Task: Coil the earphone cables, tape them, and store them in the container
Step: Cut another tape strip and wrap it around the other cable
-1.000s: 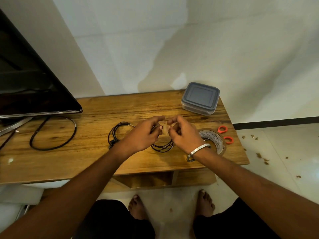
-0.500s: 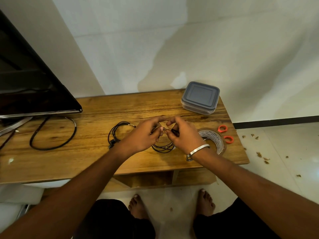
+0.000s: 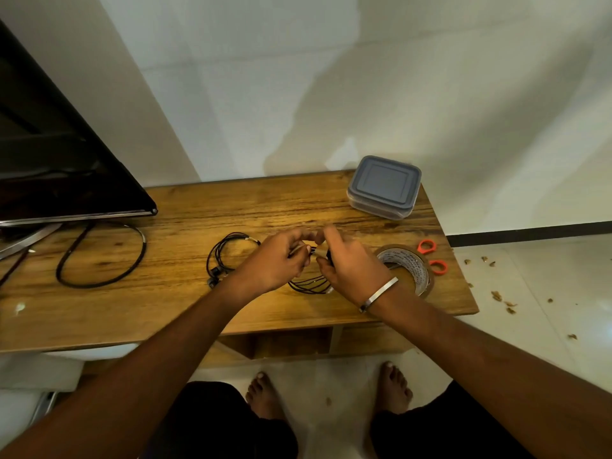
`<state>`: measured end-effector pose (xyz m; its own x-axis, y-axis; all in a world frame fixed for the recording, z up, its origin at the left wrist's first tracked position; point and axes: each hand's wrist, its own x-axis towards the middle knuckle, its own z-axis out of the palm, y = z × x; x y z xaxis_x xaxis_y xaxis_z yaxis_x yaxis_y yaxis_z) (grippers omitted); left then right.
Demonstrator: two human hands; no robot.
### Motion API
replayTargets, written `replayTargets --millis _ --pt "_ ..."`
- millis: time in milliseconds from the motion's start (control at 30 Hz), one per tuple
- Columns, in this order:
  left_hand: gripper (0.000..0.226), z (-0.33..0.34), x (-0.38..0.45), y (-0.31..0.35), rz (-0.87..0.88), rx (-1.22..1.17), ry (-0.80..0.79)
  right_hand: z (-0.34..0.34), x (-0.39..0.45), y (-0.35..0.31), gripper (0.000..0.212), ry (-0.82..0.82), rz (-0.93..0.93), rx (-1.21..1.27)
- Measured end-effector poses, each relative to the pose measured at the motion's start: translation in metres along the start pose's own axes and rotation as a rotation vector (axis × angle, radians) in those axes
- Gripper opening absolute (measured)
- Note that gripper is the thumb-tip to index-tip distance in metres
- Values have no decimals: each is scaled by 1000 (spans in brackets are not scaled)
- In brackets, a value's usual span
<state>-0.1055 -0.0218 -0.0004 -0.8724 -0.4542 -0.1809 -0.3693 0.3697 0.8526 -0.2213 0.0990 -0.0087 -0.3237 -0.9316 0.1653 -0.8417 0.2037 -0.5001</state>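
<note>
Two hands meet at frame centre: the left hand [image 3: 275, 260] and right hand [image 3: 351, 266] both pinch the top of a coiled black earphone cable [image 3: 309, 283], its loop hanging below. Lidded grey plastic container [image 3: 384, 187] sits upper right, nearer the right hand.

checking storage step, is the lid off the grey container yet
No, the grey lid sits closed on the container at the far right of the wooden table, untouched by either hand.
</note>
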Motion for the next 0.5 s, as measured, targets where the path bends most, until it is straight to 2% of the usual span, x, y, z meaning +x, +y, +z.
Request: replayTargets --millis 300,500 --pt "10 1 -4 -2 42 48 4 -2 -2 -2 34 -3 68 67" --pt "14 3 -5 -8 45 66 -9 2 -2 2 36 -5 174 163"
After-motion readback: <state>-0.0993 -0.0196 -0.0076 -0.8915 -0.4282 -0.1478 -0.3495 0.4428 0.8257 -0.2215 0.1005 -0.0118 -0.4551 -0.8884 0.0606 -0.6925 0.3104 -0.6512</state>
